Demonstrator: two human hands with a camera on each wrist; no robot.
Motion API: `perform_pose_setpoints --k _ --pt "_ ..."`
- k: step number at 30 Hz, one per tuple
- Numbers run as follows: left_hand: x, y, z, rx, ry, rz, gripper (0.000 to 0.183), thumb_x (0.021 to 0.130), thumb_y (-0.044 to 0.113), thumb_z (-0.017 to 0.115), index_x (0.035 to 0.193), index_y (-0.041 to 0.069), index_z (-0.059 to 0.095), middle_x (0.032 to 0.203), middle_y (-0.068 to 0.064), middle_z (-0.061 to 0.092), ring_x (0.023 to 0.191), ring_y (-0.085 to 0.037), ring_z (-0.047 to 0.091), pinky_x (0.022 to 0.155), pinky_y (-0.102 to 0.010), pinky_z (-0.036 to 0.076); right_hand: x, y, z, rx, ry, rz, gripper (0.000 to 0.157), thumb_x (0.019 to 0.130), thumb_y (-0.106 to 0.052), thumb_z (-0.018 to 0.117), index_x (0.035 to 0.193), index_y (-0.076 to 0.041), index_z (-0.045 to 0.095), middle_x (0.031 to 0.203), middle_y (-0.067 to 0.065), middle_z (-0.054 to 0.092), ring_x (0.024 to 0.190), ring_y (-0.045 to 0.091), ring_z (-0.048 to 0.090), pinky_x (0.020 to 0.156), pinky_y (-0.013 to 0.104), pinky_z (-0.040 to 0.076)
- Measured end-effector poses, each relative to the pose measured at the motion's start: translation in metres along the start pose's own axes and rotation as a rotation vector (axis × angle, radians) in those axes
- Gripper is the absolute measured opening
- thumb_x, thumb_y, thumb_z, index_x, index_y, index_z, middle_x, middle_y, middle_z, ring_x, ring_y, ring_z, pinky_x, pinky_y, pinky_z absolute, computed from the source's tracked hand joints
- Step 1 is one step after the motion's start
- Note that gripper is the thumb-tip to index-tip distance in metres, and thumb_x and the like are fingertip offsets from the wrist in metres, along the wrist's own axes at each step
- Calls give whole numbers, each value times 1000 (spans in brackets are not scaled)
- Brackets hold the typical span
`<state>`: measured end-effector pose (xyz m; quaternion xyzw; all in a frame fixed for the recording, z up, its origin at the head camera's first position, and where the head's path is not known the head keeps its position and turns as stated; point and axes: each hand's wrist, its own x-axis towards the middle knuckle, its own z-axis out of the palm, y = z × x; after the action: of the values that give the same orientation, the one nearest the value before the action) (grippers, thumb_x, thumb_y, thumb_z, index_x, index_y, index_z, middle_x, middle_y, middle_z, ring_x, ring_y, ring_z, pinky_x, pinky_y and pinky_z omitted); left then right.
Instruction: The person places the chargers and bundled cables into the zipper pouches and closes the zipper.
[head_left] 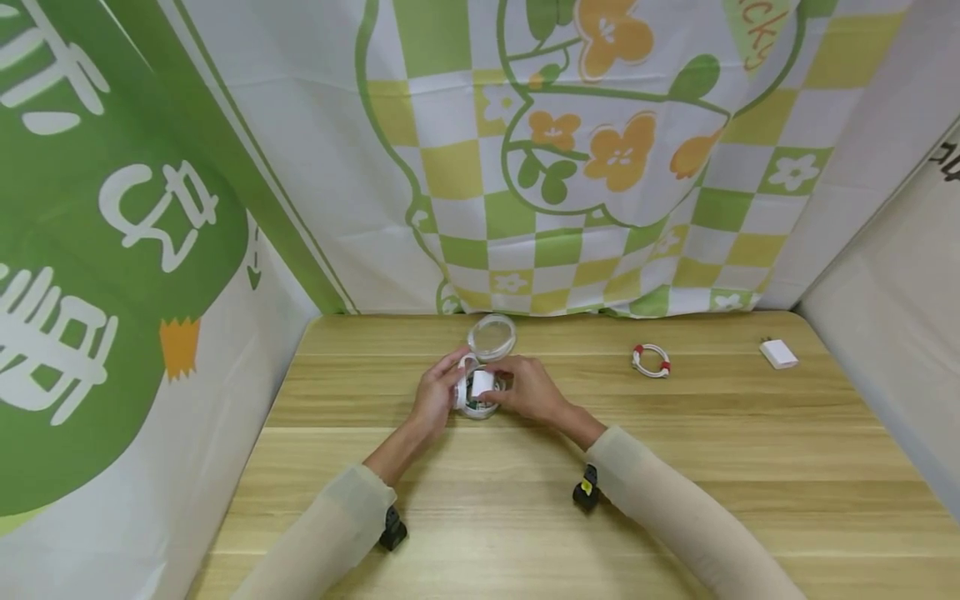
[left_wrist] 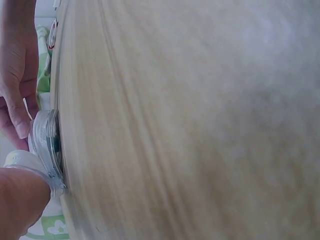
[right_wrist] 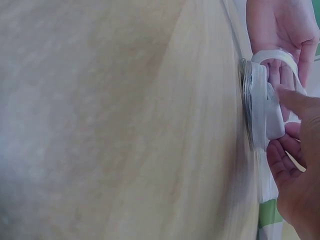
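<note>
My right hand (head_left: 527, 389) pinches a white charger block (head_left: 482, 384) between thumb and fingers, over a round clear case (head_left: 480, 413) on the table. Small dark green and white things show inside that case beneath the block. On its left side, a clear round flap (right_wrist: 278, 53) with a white rim stands upright. My left hand (head_left: 433, 398) rests against the flap's outer side, its fingers straight and visible through it in the right wrist view. Just behind the case lies a round clear lid (head_left: 492, 337).
Further right on the wooden table (head_left: 675, 467) lie a coiled white cable (head_left: 651, 361) with red ties and another white charger (head_left: 778, 353) with prongs. A green and white checked cloth (head_left: 585, 242) hangs along the back edge. Printed sheets border both sides.
</note>
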<state>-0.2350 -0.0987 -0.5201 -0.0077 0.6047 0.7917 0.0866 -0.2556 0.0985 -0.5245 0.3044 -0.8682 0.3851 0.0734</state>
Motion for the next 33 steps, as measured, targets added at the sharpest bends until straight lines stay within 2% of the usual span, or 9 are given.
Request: perform_pose_setpoints --k 3,7,10,13,18,26,33 --pt "0 1 0 16 -3 9 48 107 1 49 155 -1 48 157 -25 51 143 -30 50 104 -23 51 -2 1 -1 73 19 29 35 90 -11 86 119 6 75 112 18 78 98 27 76 89 38 64" --pt "1 2 3 61 -18 48 50 105 -2 54 155 -2 49 162 -20 46 153 -30 41 120 -28 41 -4 1 -4 154 71 85 27 97 -7 77 120 8 74 111 19 78 100 30 76 91 41 64" --pt "0 3 4 90 -24 60 51 104 -3 58 155 -2 49 163 -19 44 155 -30 38 124 -31 35 -4 2 -6 153 103 99 23 99 -7 73 118 8 75 109 19 78 99 30 77 90 40 64" --pt "0 4 5 96 -21 59 49 105 -1 58 154 -3 50 161 -22 47 153 -31 41 123 -33 37 -5 3 -8 136 122 101 21 100 -7 72 115 6 76 107 17 79 97 28 77 88 40 65" --pt "0 8 5 83 -12 67 44 109 7 54 151 -6 52 159 -25 48 152 -33 43 128 -43 31 -6 3 -10 122 134 124 20 102 -12 71 116 1 78 111 13 80 96 25 78 86 38 65" --pt "1 12 1 57 -44 57 44 110 8 49 151 -8 49 161 -26 44 153 -34 40 130 -49 26 -7 -9 -11 123 165 187 27 101 -16 72 119 4 76 107 15 80 95 27 79 85 37 65" --pt "2 18 -2 50 -43 43 42 110 10 51 150 -4 54 161 -21 48 154 -30 40 130 -44 28 -7 -22 -10 41 152 238 42 100 -29 75 123 5 73 109 20 79 94 29 80 83 39 66"
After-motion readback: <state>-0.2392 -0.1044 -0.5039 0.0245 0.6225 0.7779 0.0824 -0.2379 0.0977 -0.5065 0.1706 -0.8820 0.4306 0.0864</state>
